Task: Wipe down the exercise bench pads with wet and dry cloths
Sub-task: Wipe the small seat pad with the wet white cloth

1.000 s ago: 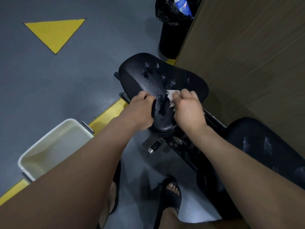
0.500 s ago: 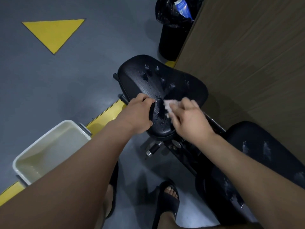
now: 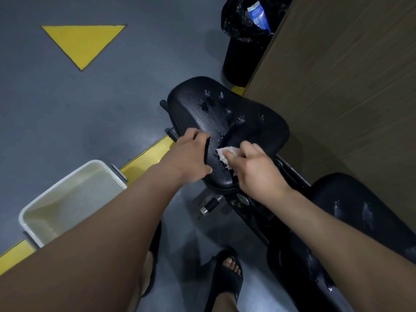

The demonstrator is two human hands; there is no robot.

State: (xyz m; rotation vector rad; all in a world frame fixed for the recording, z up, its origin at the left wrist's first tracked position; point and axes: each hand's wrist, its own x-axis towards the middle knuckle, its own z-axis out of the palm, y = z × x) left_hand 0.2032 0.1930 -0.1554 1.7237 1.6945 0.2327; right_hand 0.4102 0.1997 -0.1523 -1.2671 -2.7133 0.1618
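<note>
The cloth (image 3: 225,155) lay on the seat pad (image 3: 247,122), under the right hand (image 3: 254,170) and just right of the left hand (image 3: 189,158), which gripped the pad's left edge. A water tub (image 3: 67,199) stood on the floor left of the left hand, a trash bin (image 3: 243,52) stood beyond both hands, and the back pad (image 3: 360,210) lay right of the right hand.

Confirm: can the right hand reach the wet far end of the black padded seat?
Probably yes: the right hand pinches the white cloth on the black padded seat, and nothing lies between it and the far droplets.
</note>
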